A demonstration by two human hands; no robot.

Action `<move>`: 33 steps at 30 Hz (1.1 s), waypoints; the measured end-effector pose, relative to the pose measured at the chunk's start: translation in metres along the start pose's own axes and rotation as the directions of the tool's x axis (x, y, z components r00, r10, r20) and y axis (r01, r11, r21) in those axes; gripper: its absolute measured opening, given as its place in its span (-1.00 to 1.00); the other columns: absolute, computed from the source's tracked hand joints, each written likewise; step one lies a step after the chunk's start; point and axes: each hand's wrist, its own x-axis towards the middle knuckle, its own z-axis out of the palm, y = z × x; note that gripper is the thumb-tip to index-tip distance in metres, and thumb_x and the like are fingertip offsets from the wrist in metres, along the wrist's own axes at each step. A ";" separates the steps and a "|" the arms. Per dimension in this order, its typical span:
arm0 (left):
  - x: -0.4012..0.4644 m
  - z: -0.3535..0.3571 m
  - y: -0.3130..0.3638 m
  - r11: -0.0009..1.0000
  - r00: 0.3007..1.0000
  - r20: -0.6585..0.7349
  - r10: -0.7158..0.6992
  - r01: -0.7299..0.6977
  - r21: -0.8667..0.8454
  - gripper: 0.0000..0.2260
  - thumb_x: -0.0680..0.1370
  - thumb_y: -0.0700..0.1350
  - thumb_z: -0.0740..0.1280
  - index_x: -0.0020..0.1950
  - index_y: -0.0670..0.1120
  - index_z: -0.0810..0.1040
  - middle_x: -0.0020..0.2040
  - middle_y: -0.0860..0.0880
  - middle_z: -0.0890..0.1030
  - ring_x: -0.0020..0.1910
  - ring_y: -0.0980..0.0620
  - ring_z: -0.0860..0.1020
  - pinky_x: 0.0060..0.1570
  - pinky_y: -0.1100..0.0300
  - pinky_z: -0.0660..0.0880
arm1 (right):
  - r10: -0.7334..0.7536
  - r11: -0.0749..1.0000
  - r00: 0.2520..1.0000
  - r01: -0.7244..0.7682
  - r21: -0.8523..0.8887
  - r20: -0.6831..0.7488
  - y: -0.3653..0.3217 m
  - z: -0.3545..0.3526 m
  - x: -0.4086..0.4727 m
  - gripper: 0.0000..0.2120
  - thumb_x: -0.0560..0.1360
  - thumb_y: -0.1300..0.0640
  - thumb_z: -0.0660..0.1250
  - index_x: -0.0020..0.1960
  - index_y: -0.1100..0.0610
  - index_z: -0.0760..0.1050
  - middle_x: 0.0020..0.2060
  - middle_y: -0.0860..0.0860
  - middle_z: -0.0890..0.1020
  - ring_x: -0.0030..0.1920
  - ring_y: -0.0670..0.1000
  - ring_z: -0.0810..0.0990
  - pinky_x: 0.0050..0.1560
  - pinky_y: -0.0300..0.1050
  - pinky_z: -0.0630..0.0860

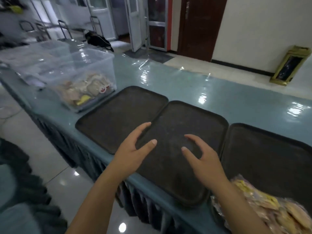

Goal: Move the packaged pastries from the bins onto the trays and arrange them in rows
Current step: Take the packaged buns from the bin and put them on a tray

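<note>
Three dark trays lie side by side on the blue table: a left tray (118, 112), a middle tray (182, 119) and a right tray (270, 154). My left hand (133, 152) hovers over the seam between the left and middle trays, fingers spread, holding nothing. My right hand (204, 159) hangs over the middle tray, fingers apart and bare. A clear plastic bin (94, 65) at the left holds several packaged pastries (87, 92). A pile of packaged pastries (270, 206) lies on the near part of the right tray.
More clear bins (33, 58) stand further left on the table (219, 92), which has a glossy cover and a pleated skirt. A black bag (98, 40) lies at the table's far end. A gold-framed stand (290, 65) is on the floor beyond.
</note>
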 end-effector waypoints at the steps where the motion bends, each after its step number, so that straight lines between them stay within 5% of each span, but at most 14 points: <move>1: 0.000 -0.022 -0.006 1.000 1.000 -0.026 0.000 0.000 0.005 -0.54 0.51 0.20 0.35 0.40 0.39 0.36 0.42 0.37 0.34 0.38 0.41 0.27 0.31 0.31 0.28 | -0.021 1.000 1.000 0.021 0.006 -0.006 -0.015 0.019 0.005 -0.64 0.52 -0.04 0.38 0.31 -0.13 0.49 0.23 -0.22 0.55 0.19 -0.19 0.52 0.28 -0.10 0.46; 7: 0.008 -0.131 -0.033 1.000 0.994 -0.111 -0.010 0.012 0.021 -0.57 0.56 0.13 0.37 0.39 0.39 0.36 0.41 0.32 0.33 0.40 0.33 0.23 0.35 0.16 0.28 | -0.093 0.995 0.995 0.094 0.031 -0.038 -0.079 0.111 0.028 -0.68 0.53 0.00 0.38 0.28 -0.10 0.52 0.19 -0.25 0.55 0.20 -0.35 0.45 0.13 -0.51 0.30; 14: 0.032 -0.210 -0.062 0.998 0.985 -0.171 0.019 -0.008 0.066 -0.56 0.56 0.14 0.36 0.41 0.37 0.35 0.38 0.39 0.34 0.34 0.49 0.25 0.28 0.25 0.28 | -0.158 0.987 0.987 0.159 0.033 -0.029 -0.120 0.175 0.072 -0.71 0.52 0.03 0.39 0.24 -0.09 0.55 0.17 -0.22 0.59 0.19 -0.33 0.47 0.07 -0.59 0.31; 17: 0.049 -0.241 -0.080 0.996 0.980 -0.197 -0.001 0.018 0.083 -0.55 0.56 0.14 0.36 0.42 0.36 0.34 0.41 0.38 0.33 0.38 0.40 0.24 0.27 0.27 0.24 | -0.168 0.985 0.986 0.168 0.045 0.001 -0.128 0.210 0.100 -0.71 0.51 0.05 0.40 0.23 -0.07 0.56 0.15 -0.18 0.60 0.17 -0.26 0.51 0.11 -0.52 0.37; 21: 0.076 -0.287 -0.106 0.990 0.980 -0.197 -0.023 0.050 0.133 -0.55 0.57 0.12 0.35 0.43 0.34 0.33 0.31 0.49 0.31 0.20 0.63 0.24 0.19 0.46 0.24 | -0.176 0.979 0.984 0.172 0.113 0.031 -0.140 0.268 0.151 -0.71 0.51 0.04 0.40 0.22 -0.08 0.56 0.16 -0.19 0.60 0.21 -0.23 0.52 0.26 -0.22 0.43; 24: 0.107 -0.326 -0.128 0.966 0.981 -0.194 -0.022 0.072 0.249 -0.53 0.58 0.11 0.34 0.46 0.30 0.31 0.37 0.46 0.26 0.30 0.56 0.20 0.32 0.37 0.19 | -0.197 0.969 0.977 0.182 0.167 0.077 -0.150 0.318 0.197 -0.71 0.52 0.03 0.41 0.23 -0.09 0.55 0.17 -0.19 0.60 0.24 -0.20 0.52 0.30 -0.13 0.44; 28: 0.156 -0.383 -0.151 0.932 0.982 -0.186 -0.041 0.105 0.348 -0.53 0.58 0.13 0.34 0.46 0.33 0.29 0.27 0.61 0.17 0.23 0.71 0.09 0.30 0.44 0.14 | -0.228 0.958 0.965 0.199 0.205 0.129 -0.173 0.374 0.257 -0.60 0.45 -0.10 0.34 0.28 -0.09 0.53 0.21 -0.20 0.58 0.28 -0.20 0.49 0.30 -0.17 0.42; 33: 0.213 -0.452 -0.171 0.918 0.968 -0.252 -0.008 0.107 0.382 -0.51 0.56 0.12 0.35 0.46 0.29 0.31 0.44 0.39 0.27 0.37 0.54 0.17 0.32 0.50 0.12 | -0.283 0.949 0.946 0.253 0.189 0.158 -0.202 0.427 0.327 -0.56 0.45 -0.08 0.35 0.31 -0.04 0.52 0.21 -0.21 0.58 0.26 -0.25 0.49 0.25 -0.37 0.37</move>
